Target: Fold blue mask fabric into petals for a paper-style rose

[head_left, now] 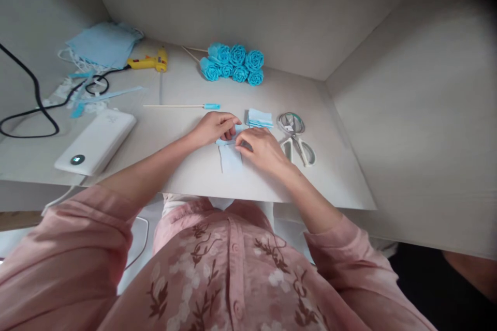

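Observation:
Over the front middle of the table, my left hand [216, 128] is closed with curled fingers on a light blue fabric piece [222, 142]. From the other side my right hand [263, 148] pinches at the same piece, its thumb and fingertips close together. Part of that piece is hidden by the fingers. Just below lies another pale blue fabric piece [231, 160], flat on the tabletop. A small stack of cut blue fabric pieces [260, 118] sits right behind my right hand. White-handled scissors [297, 142] rest to its right, beside a roll of tape [291, 122].
Blue fabric roses [232, 64] lie at the back. A stick with a blue tip [182, 106] lies left of centre. On the left are a yellow glue gun [149, 63], a pile of face masks [103, 44], blue and white scraps [79, 90], a black cable [37, 88] and a white power bank [97, 142].

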Action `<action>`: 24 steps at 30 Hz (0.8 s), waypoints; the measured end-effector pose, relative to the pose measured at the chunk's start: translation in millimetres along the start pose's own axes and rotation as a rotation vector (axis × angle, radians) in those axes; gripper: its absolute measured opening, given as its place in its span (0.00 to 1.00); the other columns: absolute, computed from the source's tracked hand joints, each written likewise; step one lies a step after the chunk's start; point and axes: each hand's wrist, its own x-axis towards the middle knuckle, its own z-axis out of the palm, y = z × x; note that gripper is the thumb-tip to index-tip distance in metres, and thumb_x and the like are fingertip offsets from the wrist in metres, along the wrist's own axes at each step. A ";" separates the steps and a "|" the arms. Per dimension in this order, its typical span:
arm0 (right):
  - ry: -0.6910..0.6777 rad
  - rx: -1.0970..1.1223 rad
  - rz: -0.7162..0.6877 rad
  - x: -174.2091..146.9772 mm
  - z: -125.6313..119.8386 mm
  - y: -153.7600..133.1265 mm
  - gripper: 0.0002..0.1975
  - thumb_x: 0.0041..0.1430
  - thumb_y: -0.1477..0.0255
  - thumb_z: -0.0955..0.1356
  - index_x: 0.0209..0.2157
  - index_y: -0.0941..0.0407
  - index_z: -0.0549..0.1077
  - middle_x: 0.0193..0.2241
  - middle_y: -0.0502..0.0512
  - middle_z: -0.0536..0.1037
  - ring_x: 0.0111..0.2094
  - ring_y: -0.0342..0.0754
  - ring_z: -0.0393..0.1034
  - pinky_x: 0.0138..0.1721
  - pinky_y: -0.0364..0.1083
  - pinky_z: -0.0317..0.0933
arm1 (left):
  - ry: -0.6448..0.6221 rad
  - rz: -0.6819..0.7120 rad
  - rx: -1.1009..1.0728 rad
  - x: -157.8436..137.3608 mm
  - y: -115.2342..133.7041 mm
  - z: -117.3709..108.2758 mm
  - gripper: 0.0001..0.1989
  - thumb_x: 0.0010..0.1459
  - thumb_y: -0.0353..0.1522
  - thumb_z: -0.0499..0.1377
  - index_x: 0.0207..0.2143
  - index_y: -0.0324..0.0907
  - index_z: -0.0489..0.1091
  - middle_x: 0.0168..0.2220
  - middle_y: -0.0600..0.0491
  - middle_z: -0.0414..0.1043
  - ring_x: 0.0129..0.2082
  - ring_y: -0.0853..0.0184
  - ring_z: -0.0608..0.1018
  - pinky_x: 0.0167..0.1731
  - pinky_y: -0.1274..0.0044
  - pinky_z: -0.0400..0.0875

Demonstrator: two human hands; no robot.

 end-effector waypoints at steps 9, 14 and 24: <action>-0.148 -0.082 -0.011 12.4 -0.4 -0.1 0.04 0.63 0.73 0.68 0.38 0.56 0.76 0.39 0.58 0.81 0.45 0.55 0.72 0.46 0.52 0.54 | -0.020 0.020 0.019 -0.5 -1.9 -1.2 0.14 0.64 0.35 0.53 0.41 0.35 0.75 0.29 0.50 0.76 0.22 0.74 0.75 0.23 0.83 0.71; -0.111 -0.044 -0.073 11.7 -5.8 0.5 0.04 0.64 0.73 0.67 0.36 0.56 0.75 0.38 0.57 0.80 0.43 0.53 0.72 0.47 0.51 0.55 | -0.005 0.017 -0.007 -1.7 1.4 -0.3 0.17 0.63 0.40 0.55 0.40 0.36 0.75 0.27 0.51 0.74 0.22 0.72 0.75 0.23 0.80 0.70; 0.050 0.016 -0.079 24.7 -42.1 20.2 0.05 0.64 0.71 0.67 0.42 0.52 0.71 0.36 0.52 0.81 0.40 0.51 0.74 0.50 0.50 0.58 | -0.094 0.149 0.041 -10.7 25.3 -5.5 0.18 0.56 0.46 0.61 0.33 0.39 0.77 0.22 0.57 0.67 0.21 0.73 0.66 0.22 0.80 0.58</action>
